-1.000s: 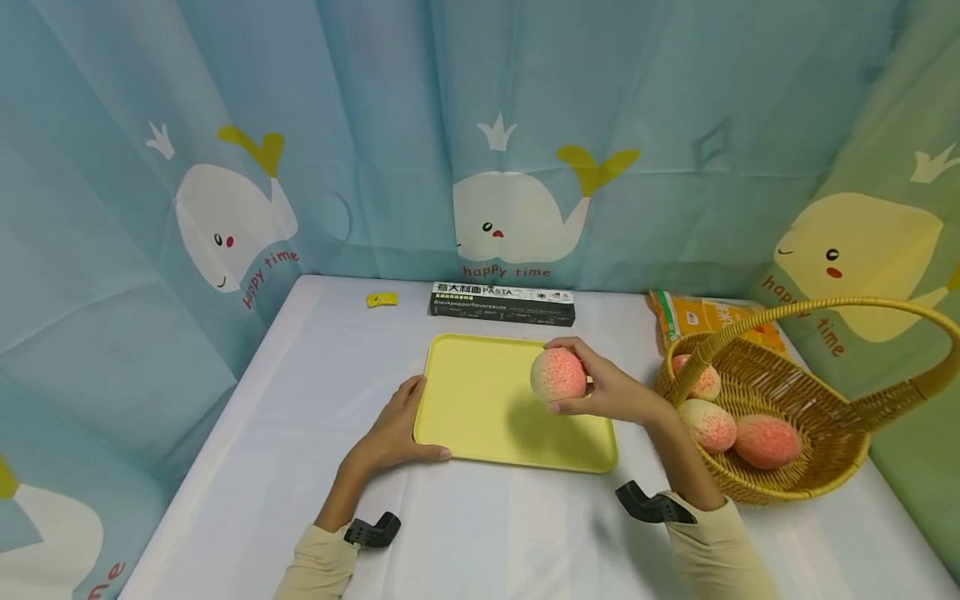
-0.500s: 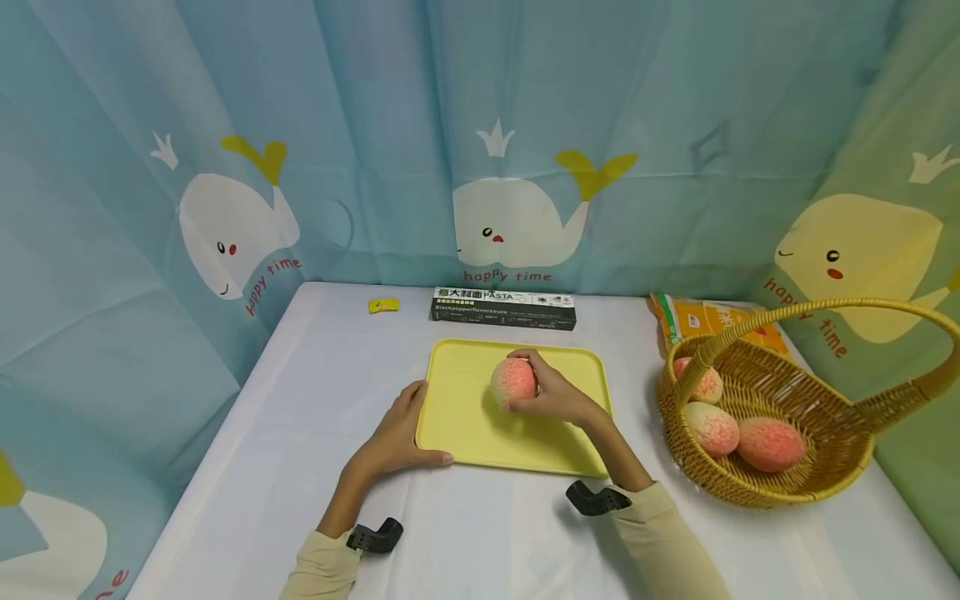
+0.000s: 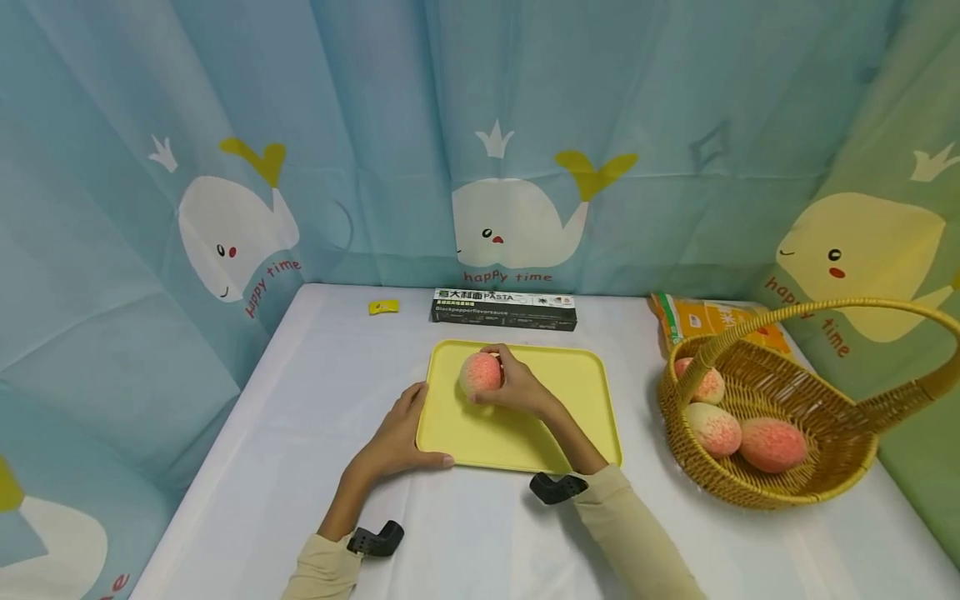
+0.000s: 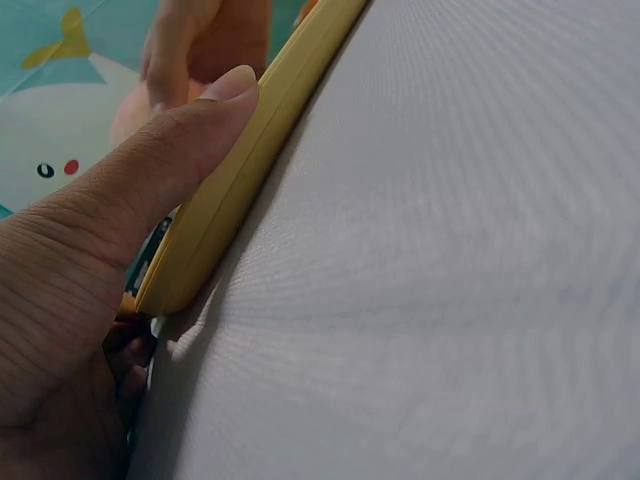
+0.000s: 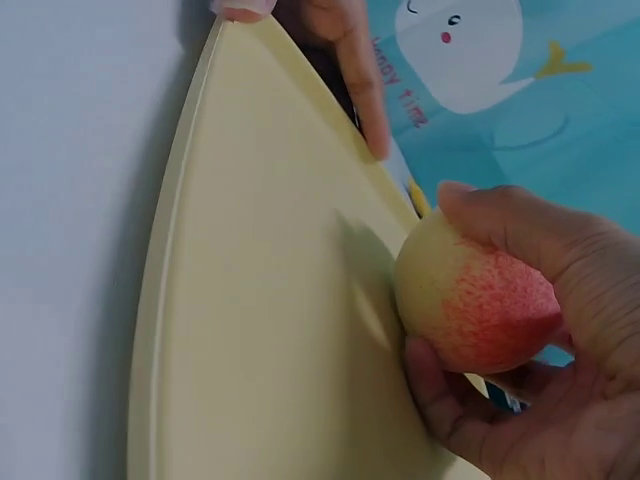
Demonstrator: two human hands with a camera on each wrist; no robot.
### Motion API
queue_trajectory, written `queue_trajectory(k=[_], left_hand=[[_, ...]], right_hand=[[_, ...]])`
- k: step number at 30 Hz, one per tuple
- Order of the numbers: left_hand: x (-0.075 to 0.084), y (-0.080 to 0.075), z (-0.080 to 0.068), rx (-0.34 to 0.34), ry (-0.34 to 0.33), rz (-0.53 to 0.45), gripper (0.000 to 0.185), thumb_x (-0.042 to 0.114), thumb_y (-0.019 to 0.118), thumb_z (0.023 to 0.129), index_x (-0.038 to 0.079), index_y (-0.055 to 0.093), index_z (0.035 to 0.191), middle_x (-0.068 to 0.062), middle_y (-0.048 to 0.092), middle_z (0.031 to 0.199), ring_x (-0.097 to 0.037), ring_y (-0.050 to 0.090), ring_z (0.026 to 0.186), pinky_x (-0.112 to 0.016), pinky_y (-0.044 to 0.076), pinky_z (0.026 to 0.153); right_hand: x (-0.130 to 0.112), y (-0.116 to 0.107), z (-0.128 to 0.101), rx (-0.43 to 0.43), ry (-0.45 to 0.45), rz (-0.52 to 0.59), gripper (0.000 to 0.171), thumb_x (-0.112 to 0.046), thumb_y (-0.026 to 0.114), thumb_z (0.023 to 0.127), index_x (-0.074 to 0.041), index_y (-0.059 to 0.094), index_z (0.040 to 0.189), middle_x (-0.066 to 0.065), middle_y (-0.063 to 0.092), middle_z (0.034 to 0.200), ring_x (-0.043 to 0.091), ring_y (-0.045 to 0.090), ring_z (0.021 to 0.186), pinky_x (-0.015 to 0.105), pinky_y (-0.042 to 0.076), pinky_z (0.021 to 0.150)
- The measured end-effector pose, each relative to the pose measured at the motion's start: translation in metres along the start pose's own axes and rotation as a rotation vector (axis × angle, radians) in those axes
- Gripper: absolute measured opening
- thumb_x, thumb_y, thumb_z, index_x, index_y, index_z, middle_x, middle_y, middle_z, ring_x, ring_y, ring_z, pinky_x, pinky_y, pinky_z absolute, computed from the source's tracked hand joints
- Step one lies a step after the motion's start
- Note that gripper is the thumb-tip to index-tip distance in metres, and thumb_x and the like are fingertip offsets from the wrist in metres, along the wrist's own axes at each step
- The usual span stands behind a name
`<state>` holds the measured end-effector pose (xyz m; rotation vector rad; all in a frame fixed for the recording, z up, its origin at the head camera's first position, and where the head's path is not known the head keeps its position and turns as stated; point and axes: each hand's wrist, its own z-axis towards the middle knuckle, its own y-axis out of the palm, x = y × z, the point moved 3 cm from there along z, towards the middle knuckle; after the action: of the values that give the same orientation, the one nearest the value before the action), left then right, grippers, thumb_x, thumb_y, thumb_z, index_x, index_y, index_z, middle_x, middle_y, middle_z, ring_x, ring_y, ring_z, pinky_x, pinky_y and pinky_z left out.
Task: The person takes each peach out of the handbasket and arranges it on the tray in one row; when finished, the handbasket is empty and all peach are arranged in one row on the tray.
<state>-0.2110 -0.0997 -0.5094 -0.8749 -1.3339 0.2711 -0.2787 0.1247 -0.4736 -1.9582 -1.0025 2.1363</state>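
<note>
My right hand (image 3: 519, 388) grips a pink-and-cream peach (image 3: 480, 373) low over the far-left part of the yellow tray (image 3: 570, 417). In the right wrist view its thumb and fingers wrap the peach (image 5: 475, 300), which sits just above the tray (image 5: 270, 330). My left hand (image 3: 396, 435) holds the tray's near-left corner, thumb along the front rim and fingers along the left side. Up close in the left wrist view, that thumb (image 4: 150, 170) presses on the tray rim (image 4: 250, 170).
A wicker basket (image 3: 787, 492) with a tall handle stands to the right and holds three more peaches (image 3: 772, 444). Behind the tray lie a black pasta box (image 3: 504, 307), a small yellow packet (image 3: 382, 307) and an orange bag (image 3: 712, 318). Whale-print curtains enclose the white table (image 3: 300, 392).
My right hand has carried the peach leftward from the tray's right edge to its far-left part and lowered it. The left hand has stayed on the tray corner.
</note>
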Motion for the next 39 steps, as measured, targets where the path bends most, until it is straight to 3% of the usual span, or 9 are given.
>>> queue_trajectory(k=[17,23,30,39], left_hand=[[0.0,0.003,0.002,0.009,0.035,-0.002,0.127,0.058,0.084,0.065,0.015,0.01,0.159,-0.011,0.019,0.159,-0.032,0.029,0.144,-0.055,0.032,0.112],[0.0,0.002,0.003,0.015,0.041,0.006,0.127,0.059,0.083,0.065,0.015,0.011,0.159,-0.011,0.02,0.159,-0.032,0.029,0.143,-0.055,0.032,0.112],[0.0,0.0,0.001,0.009,0.032,0.003,0.126,0.057,0.084,0.065,0.014,0.011,0.159,-0.011,0.018,0.16,-0.032,0.028,0.144,-0.055,0.031,0.112],[-0.002,0.001,0.0,-0.001,0.02,0.007,0.127,0.058,0.083,0.065,0.013,0.01,0.159,-0.012,0.017,0.16,-0.033,0.027,0.145,-0.056,0.031,0.112]], right_hand=[[-0.018,0.025,0.028,0.01,-0.038,-0.074,0.079,-0.022,0.083,0.078,-0.008,0.04,0.143,0.019,0.06,0.127,0.029,0.061,0.114,0.041,0.053,0.089],[-0.021,0.026,0.029,-0.01,-0.033,-0.07,0.085,-0.023,0.083,0.079,-0.007,0.036,0.147,0.019,0.055,0.135,0.03,0.058,0.121,0.043,0.052,0.094],[-0.02,0.025,0.028,-0.052,-0.095,-0.044,0.084,-0.019,0.08,0.082,-0.004,0.033,0.149,0.021,0.049,0.14,0.035,0.055,0.124,0.045,0.051,0.095],[-0.017,0.028,0.031,-0.035,-0.094,-0.036,0.082,-0.016,0.082,0.08,-0.006,0.036,0.148,0.019,0.049,0.141,0.035,0.055,0.124,0.045,0.051,0.096]])
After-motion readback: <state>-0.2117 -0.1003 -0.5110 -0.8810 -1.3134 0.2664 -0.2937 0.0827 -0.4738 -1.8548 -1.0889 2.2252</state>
